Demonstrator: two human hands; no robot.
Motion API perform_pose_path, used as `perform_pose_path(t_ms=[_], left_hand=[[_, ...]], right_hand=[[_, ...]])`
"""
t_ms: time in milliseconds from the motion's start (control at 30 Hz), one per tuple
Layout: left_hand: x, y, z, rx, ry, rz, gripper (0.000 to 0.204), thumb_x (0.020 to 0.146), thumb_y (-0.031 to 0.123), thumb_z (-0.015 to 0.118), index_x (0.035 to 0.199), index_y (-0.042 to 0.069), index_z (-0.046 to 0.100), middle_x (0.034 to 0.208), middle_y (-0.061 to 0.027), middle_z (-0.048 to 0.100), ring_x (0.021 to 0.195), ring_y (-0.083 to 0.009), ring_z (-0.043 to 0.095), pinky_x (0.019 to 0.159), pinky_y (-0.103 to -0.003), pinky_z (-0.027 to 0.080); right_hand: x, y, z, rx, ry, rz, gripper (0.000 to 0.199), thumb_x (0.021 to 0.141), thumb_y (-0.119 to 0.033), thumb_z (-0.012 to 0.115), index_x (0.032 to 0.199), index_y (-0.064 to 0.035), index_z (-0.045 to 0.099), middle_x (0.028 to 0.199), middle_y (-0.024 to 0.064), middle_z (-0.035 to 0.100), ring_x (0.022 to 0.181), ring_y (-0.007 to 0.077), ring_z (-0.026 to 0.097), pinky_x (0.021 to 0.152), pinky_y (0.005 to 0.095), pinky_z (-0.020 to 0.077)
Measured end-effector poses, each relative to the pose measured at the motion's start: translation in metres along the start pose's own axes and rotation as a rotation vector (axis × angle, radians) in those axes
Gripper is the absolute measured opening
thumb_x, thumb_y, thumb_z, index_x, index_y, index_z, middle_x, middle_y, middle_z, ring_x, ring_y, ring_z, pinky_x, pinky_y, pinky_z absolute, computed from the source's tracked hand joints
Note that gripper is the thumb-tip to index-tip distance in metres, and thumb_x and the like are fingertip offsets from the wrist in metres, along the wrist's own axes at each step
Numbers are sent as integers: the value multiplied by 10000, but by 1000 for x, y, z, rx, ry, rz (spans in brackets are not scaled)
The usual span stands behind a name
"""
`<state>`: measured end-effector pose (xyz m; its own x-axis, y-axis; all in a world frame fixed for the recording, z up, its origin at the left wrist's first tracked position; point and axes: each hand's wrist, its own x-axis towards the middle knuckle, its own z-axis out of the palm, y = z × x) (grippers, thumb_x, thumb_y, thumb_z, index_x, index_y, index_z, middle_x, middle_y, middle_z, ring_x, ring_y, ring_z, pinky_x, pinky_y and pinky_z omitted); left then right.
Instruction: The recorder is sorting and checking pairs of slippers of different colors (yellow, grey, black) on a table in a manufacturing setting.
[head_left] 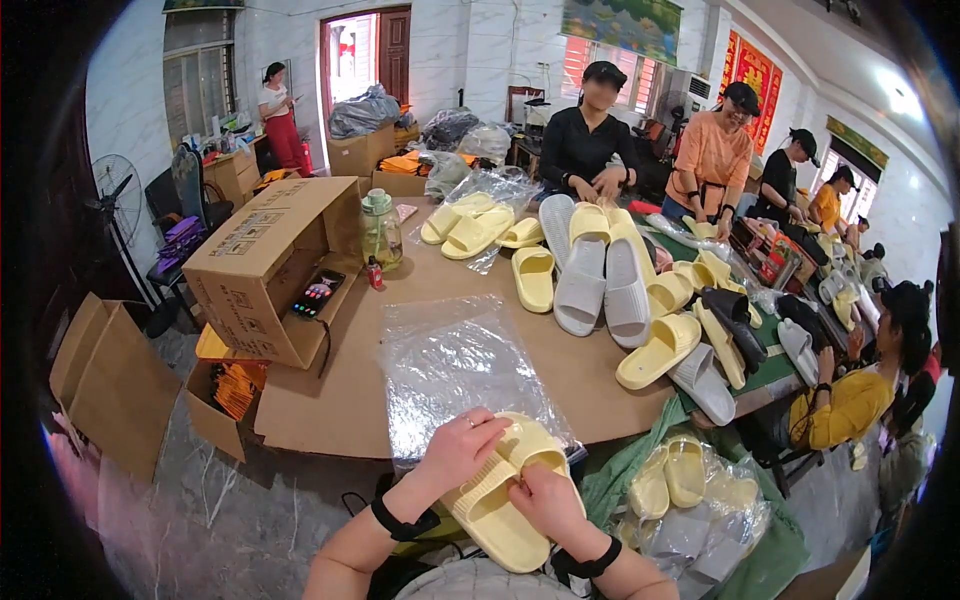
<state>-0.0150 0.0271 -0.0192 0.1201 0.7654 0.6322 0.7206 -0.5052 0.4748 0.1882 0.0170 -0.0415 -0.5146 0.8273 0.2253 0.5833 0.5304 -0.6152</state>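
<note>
The left hand (462, 452) and right hand (550, 500) grasp a pair of yellow slippers (508, 534) lying between and beneath them.

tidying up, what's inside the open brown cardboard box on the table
A black rectangular phone with a colourful screen shows inside the box; its walls hide the deeper interior.

White marbled walls (282, 60) surround the room above a grey, white-veined floor (235, 510) at eight o'clock. A pedestal fan (118, 190) stands between nine and ten o'clock, with a barred window (199, 88) and a wooden desk (236, 178) at ten. A bright doorway (350, 50) opens at eleven. A patterned roller blind (635, 22) hangs at one; red banners (755, 78) and a glowing ceiling light (898, 92) sit at two. Brown cardboard covers the central table (425, 265).
</note>
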Motion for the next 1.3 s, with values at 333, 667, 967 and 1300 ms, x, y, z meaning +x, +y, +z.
perform_pose_path(t_ms=[333, 667, 967, 1300], left_hand=[[-3, 3, 2, -127, -53, -123, 192, 906, 122, 645, 1089, 98, 700, 986, -88, 647, 848, -306, 659, 715, -389, 548], [-9, 21, 3, -208, -134, -83, 182, 906, 123, 665, 1079, 100, 717, 937, -81, 650, 767, -271, 656, 672, -357, 538], [-7, 7, 0, 58, 43, 4, 156, 887, 84, 680, 1035, 87, 728, 881, -82, 636, 723, -265, 659, 633, -349, 548], [-17, 42, 8, -213, -127, 38, 195, 888, 49, 649, 1080, 30, 673, 935, -176, 611, 874, -384, 621, 752, -428, 511]], right_hand=[[2, 13, 3, -52, 87, 80, 290, 896, -278, 658, 839, -10, 565, 780, 206, 606, 727, 415, 616, 651, 512, 490], [13, 33, 10, -158, 136, 131, 277, 906, -293, 635, 927, -17, 618, 844, 215, 649, 776, 406, 645, 692, 502, 515], [10, 21, -21, -18, 149, 187, 300, 890, -300, 659, 866, -8, 595, 810, 219, 647, 750, 419, 646, 668, 516, 507], [11, 48, 10, -7, 224, 148, 251, 850, -247, 688, 885, -4, 636, 751, 190, 661, 717, 391, 655, 652, 456, 519]])
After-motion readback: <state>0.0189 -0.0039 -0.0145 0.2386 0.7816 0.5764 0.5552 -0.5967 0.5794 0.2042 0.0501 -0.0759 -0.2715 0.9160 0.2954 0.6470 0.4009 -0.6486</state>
